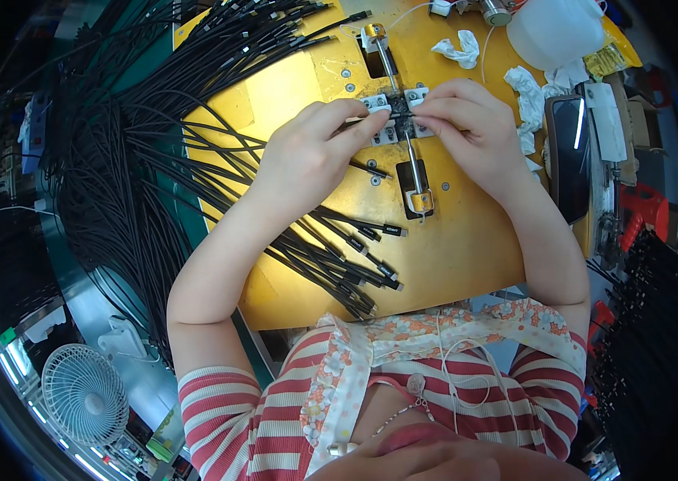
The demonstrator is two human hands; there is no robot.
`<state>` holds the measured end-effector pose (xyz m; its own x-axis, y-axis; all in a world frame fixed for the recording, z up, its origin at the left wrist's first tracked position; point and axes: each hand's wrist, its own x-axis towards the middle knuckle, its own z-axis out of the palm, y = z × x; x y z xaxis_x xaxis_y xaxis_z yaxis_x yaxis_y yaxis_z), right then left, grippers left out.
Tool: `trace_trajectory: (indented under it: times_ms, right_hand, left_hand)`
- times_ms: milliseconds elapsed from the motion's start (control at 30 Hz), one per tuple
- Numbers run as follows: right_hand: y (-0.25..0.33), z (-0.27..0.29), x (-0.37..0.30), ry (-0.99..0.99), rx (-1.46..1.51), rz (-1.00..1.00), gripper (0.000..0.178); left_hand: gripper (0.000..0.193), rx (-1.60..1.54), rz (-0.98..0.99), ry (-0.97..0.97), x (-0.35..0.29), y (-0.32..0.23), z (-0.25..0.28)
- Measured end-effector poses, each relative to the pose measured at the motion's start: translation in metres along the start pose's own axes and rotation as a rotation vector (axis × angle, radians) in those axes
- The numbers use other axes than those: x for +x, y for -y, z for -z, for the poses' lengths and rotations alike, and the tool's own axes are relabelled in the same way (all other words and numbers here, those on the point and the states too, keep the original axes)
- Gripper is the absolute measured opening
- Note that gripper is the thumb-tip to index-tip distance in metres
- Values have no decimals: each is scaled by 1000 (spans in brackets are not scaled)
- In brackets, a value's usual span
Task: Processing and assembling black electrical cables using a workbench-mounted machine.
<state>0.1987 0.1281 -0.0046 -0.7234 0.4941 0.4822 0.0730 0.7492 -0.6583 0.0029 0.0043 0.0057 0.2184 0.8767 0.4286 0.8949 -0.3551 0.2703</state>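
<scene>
While both hands meet over the middle of a yellow workboard (291,88), a thin black cable (367,122) is pinched between them at a small metal fixture (397,112). The left hand (311,152) closes its thumb and forefinger narrowly on the cable from the person's left side, and the right hand (463,128) grips what looks like the cable's end from the right, fingertips bunched tight — the two sets of fingertips lie nearly touching, directly above the fixture's pale clamp blocks. The cable's long axis runs left to right across the board, crossing at right angles a slim steel rod (413,164) that runs away from the person and ends in brass-coloured caps. Neither hand is clearly nearer; the piece sits squarely between them. A thick fan of black cables (155,144) spreads off the board's left edge, and a smaller bundle with connector tips (355,256) lies just below the left wrist. Crumpled white tissues (527,92) and a dark phone (570,152) sit to the right — a small white fan (84,394) stands low at left.
</scene>
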Motion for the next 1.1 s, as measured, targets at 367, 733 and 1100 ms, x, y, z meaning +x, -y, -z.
trace_trajectory:
  times_ms: [367, 733, 1100]
  right_hand:
    - [-5, -5, 0, 70, 19, -127, 7]
    - [-2, -2, -5, 55, -116, 10, 7]
    - [2, -2, -5, 49, -159, 37, 9]
  left_hand:
    - [34, 88, -34, 57, -2, 1, 1]
    - [47, 79, 15, 89, -3, 1, 1]
    - [35, 98, -9, 117, 0, 4, 13]
